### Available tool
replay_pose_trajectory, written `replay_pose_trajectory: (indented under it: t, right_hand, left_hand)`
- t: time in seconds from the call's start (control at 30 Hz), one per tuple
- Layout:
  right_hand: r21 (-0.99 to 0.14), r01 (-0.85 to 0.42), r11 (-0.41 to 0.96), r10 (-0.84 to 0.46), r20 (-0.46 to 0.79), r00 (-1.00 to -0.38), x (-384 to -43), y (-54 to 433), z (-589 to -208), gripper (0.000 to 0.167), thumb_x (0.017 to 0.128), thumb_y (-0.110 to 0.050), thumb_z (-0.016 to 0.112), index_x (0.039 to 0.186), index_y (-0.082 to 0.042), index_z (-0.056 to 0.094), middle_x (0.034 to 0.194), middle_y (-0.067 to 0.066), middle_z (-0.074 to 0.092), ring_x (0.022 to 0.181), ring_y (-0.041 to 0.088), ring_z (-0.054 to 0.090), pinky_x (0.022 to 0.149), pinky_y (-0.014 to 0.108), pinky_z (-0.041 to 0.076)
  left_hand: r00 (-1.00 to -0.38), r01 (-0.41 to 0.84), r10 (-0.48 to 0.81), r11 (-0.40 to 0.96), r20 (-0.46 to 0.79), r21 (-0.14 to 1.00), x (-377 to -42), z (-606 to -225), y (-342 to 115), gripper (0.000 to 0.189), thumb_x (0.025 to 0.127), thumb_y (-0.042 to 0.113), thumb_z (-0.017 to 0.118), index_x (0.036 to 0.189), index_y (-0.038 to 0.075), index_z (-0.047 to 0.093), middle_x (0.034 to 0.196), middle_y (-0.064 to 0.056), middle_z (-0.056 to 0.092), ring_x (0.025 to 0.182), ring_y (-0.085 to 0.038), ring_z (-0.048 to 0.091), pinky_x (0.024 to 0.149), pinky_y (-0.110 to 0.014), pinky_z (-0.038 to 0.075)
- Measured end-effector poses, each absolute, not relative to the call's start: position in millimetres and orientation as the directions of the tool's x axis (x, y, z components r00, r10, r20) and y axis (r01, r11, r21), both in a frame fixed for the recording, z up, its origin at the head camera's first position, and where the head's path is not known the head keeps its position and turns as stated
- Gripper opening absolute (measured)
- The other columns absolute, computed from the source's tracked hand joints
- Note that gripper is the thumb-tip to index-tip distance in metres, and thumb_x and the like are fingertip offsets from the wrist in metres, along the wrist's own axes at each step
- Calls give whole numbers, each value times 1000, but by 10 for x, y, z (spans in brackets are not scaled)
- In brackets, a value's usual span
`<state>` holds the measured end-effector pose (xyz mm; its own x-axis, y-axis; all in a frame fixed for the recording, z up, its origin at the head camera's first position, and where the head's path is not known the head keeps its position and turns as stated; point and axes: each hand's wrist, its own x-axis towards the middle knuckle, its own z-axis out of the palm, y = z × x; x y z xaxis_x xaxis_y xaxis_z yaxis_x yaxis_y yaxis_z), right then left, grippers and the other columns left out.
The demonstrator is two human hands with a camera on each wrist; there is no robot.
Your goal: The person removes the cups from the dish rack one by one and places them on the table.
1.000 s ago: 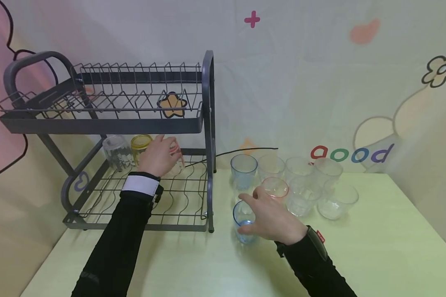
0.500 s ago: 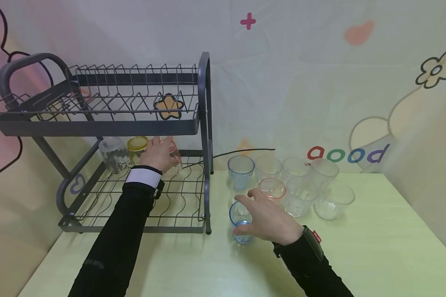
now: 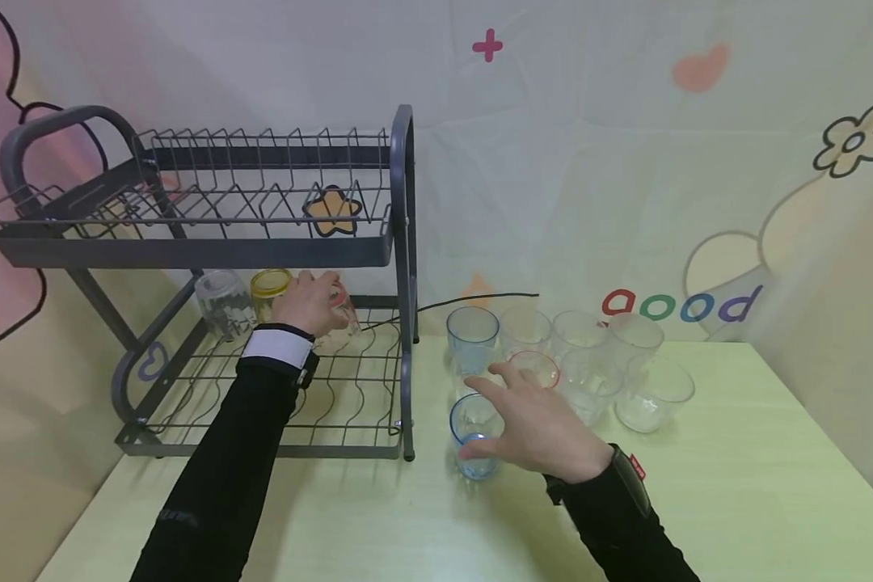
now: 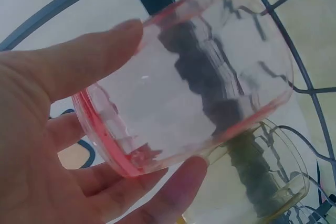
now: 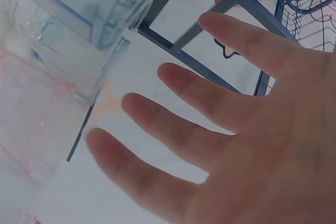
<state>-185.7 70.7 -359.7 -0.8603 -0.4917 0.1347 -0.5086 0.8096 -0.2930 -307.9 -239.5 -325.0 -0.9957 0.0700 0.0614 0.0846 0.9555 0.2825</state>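
In the left wrist view a clear glass with a pink-red tint (image 4: 157, 93) sits between the thumb and fingers of my left hand (image 3: 305, 307), which hold it near its thick red end. The head view places this hand at the lower shelf (image 3: 320, 412) of the rack, under the upper tier. Just left of it stands an upside-down yellow glass (image 3: 271, 284), then an upside-down clear glass (image 3: 224, 303). My right hand (image 3: 541, 424) hovers with spread fingers over the blue-rimmed glass (image 3: 473, 416); the right wrist view shows straight, separated fingers (image 5: 178, 124) holding nothing.
A red-rimmed glass (image 3: 541, 368) is partly behind my right hand. Behind it stand another blue glass (image 3: 473, 331) and several clear glasses (image 3: 658, 392) on the pale table (image 3: 757, 485). The dark two-tier rack's right post (image 3: 405, 323) rises between my hands.
My right hand has shifted slightly right, and its fingers now overlap more of the red-rimmed glass. My left hand stays on the pink-tinted glass at the lower shelf.
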Motion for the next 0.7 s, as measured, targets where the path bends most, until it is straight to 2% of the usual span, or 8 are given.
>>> replay_pose_trajectory:
  t: [0.2, 0.33, 0.5, 0.7]
  right_hand:
    - [-308, -546, 779, -510, 195, -838, -1842, 762, -3564, 71, 78, -49, 79, 135, -12, 58, 139, 20, 46, 124, 37, 47, 91, 53, 48]
    - [-321, -577, 751, -527, 236, -817, -1846, 771, -3556, 70, 80, -47, 79, 135, -11, 58, 141, 20, 44, 127, 37, 45, 95, 51, 47]
    - [-316, -612, 725, -539, 293, -790, -1848, 770, -3527, 69, 80, -46, 79, 135, -10, 58, 142, 21, 43, 126, 39, 46, 97, 51, 46]
    - [-330, -635, 699, -551, 319, -771, -1832, 754, -3461, 67, 81, -46, 78, 135, -12, 58, 143, 19, 43, 128, 36, 44, 97, 50, 46]
  left_hand:
    - [-990, 137, 123, 936, 65, 323, -2936, -3218, -2430, 73, 89, 30, 72, 148, 3, 38, 138, -31, 41, 127, -45, 40, 93, -63, 41]
    - [-985, 171, 146, 919, 98, 356, -2814, -3219, -2457, 73, 88, 35, 72, 146, 2, 41, 134, -29, 47, 121, -45, 46, 91, -63, 43]
    - [-977, 205, 149, 848, 151, 489, -2611, -3219, -2554, 74, 89, 39, 72, 144, 1, 42, 137, -25, 50, 121, -43, 49, 94, -61, 43]
    - [-980, 195, 139, 783, 140, 591, -2296, -3172, -2739, 79, 86, 55, 69, 143, 6, 43, 125, -22, 57, 111, -39, 55, 81, -53, 50]
